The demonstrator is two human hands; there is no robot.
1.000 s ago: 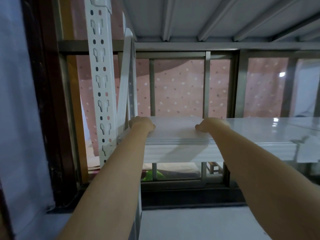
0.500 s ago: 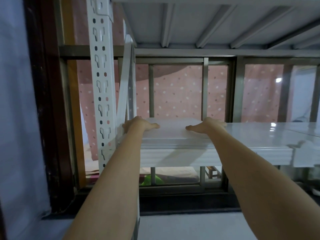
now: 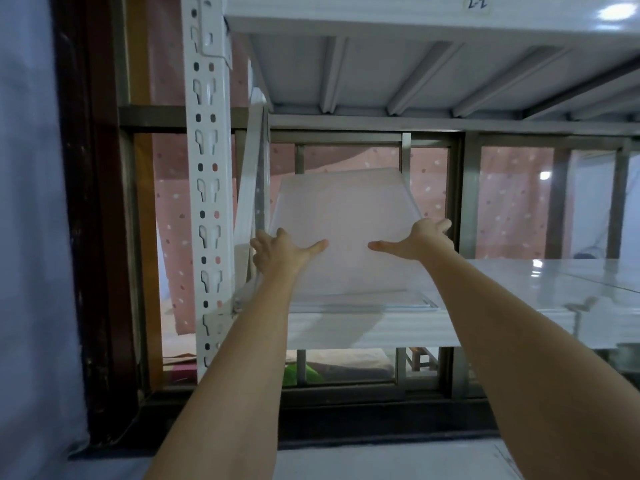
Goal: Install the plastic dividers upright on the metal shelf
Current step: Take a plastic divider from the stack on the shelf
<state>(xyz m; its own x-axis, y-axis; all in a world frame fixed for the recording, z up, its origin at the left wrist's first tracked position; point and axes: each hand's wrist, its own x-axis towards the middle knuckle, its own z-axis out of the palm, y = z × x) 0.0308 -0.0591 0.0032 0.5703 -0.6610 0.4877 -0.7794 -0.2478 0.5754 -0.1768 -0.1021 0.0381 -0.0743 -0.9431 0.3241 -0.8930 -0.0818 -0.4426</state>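
So far little of the job looks finished. One frosted plastic divider (image 3: 341, 233) is tipped up off the metal shelf (image 3: 519, 289), its near edge low over the shelf and its far edge raised toward the window — leaning, not yet upright. The left hand (image 3: 277, 252) holds its left edge, thumb stretched across the near face and the other fingers (image 3: 258, 244) curled round the side. The right hand (image 3: 420, 240) does the same on the right edge, thumb pointing inward, fingers wrapped behind. Below the fingers what seem to be more flat sheets (image 3: 363, 301) lie stacked at the shelf's front, though the blur makes a count impossible. Just left of the left hand a pale panel (image 3: 251, 188) leans against the slotted post (image 3: 207, 168); it may be a divider already placed, but I cannot tell. By my reckoning most of the work remains: stand this one, seat it, then the rest.

The shelf is glossy white and bare to the right of the hands, with a ribbed shelf (image 3: 415, 64) overhead. Beyond the fingers a window frame (image 3: 460, 202) shows a pink spotted curtain (image 3: 512, 202) — dim light, tight space.
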